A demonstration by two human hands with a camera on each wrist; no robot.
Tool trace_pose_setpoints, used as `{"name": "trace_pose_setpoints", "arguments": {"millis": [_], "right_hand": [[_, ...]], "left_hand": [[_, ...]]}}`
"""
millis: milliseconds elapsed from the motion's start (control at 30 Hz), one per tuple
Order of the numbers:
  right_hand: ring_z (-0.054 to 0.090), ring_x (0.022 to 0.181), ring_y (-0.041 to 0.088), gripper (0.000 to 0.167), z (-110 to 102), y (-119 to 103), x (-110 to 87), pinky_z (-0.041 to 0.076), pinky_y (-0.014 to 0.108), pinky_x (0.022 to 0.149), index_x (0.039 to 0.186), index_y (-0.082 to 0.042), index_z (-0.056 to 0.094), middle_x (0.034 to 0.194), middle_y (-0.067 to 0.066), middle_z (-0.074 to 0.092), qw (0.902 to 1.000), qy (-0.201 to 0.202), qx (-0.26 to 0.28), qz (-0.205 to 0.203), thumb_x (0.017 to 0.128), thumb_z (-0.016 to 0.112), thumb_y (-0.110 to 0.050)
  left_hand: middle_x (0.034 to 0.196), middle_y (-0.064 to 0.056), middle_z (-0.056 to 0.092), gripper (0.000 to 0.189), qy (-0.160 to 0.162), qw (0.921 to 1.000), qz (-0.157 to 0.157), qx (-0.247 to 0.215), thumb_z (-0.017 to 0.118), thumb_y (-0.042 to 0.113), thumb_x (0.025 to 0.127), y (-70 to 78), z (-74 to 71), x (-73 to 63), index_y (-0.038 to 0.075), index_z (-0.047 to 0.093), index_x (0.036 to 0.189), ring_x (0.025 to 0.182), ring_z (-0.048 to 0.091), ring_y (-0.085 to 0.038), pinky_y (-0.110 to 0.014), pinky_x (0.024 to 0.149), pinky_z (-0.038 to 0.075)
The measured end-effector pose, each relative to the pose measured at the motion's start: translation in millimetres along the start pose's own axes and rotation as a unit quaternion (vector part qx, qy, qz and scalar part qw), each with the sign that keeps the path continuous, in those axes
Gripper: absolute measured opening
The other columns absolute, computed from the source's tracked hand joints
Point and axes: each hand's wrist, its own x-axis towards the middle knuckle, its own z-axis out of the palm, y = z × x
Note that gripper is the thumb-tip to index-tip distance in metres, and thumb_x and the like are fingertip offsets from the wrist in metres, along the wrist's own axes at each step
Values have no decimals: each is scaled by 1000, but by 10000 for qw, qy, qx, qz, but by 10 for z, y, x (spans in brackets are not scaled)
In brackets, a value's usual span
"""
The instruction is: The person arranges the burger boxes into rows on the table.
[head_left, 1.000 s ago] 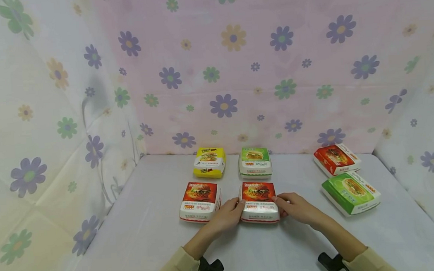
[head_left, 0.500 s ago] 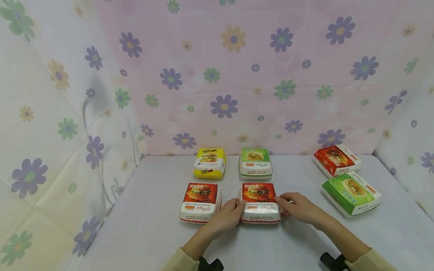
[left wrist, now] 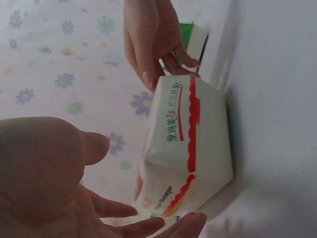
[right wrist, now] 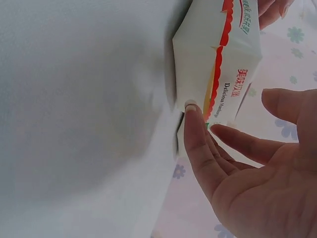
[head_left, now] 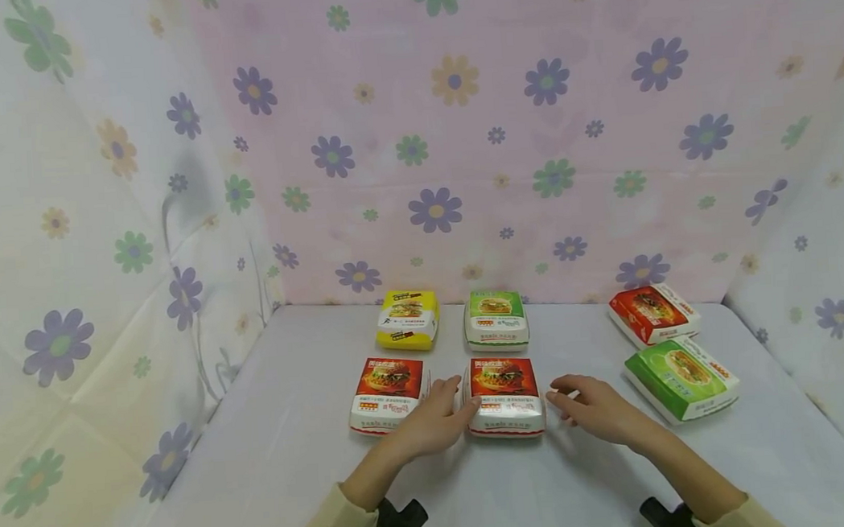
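Observation:
A red-and-white burger box [head_left: 505, 397] lies on the white table between the two hands, lid closed and burger picture up. On its left side the left hand [head_left: 435, 420] is spread, thumb near the box edge and fingers loosely extended; in the left wrist view a gap shows between that thumb and the box [left wrist: 183, 144]. The right hand [head_left: 599, 407] stands just off the box's right side, fingers relaxed and apart. In the right wrist view the right hand's fingers [right wrist: 198, 148] are close to the box's side wall. Neither hand grips anything.
A second red-and-white box [head_left: 389, 393] sits left, partly behind the left hand. Farther back are a yellow box [head_left: 408, 321] and a green-and-white box [head_left: 496, 321]. At right, a red box [head_left: 655, 314] and a green box [head_left: 683, 379] lie turned at an angle. Flowered cloth [head_left: 429, 134] surrounds the table.
Both hands have loosened from the middle red box: the right hand has drawn off to the right, and the left fingers have opened out. The boxes keep their places.

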Motion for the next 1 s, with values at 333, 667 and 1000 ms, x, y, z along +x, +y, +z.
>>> {"name": "trace_pose_setpoints", "arguments": {"millis": [333, 667, 1000], "right_hand": [[62, 99, 22, 45, -137, 31, -104, 55, 34, 75, 133, 1, 61, 120, 10, 68, 9985, -8, -332, -443, 103, 63, -32], [63, 106, 23, 44, -343, 17, -231, 56, 38, 82, 133, 0, 61, 122, 8, 67, 9960, -5, -576, -687, 103, 62, -32], [66, 106, 25, 38, -711, 10, -274, 56, 32, 81, 131, -2, 62, 124, 11, 68, 9867, 468, -1043, -1156, 105, 60, -30]], "left_hand": [[146, -16, 47, 66, -102, 9989, 314, 322, 56, 47, 104, 124, -157, -17, 11, 39, 157, 117, 57, -26, -53, 99, 52], [145, -8, 52, 55, 8, 9948, 919, 430, 58, 41, 104, 274, -246, 100, 13, 48, 151, 126, 55, -26, -48, 103, 49], [153, 0, 48, 48, -97, 9865, 1530, 574, 55, 41, 106, 570, -186, 335, 18, 51, 148, 142, 44, -21, -47, 115, 39]]}}
